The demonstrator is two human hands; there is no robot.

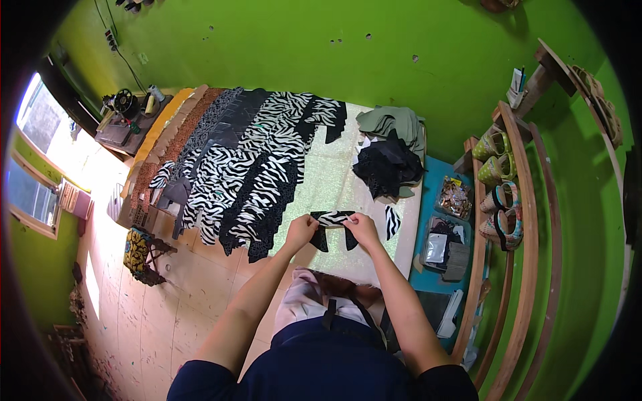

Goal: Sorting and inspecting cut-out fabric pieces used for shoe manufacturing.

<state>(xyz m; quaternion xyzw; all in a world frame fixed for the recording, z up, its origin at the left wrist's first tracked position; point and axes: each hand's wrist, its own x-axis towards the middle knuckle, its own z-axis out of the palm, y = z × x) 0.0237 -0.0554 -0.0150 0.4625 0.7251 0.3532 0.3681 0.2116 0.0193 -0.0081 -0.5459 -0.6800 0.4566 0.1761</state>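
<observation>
My left hand (302, 230) and my right hand (363, 229) pinch the two ends of a zebra-striped fabric piece (332, 218), stretched between them just above the table's near edge. Black flaps hang from it by each hand. Another small zebra-striped piece (392, 222) lies to the right of my right hand. Overlapping rows of zebra-striped cut pieces (267, 157) cover the table left of my hands, with black lacy pieces (273, 230) along their near edge. Beyond my right hand sits a heap of black pieces (384, 164), with grey-green pieces (394, 120) behind it.
Grey, rust and yellow strips (155, 127) fill the table's left end. A sewing machine (123, 101) stands beyond them. At right are a tub of small parts (456, 197), a second tub (445, 246) and a wooden rack (528, 267) with sandals (491, 167). A patterned stool (138, 248) stands at left.
</observation>
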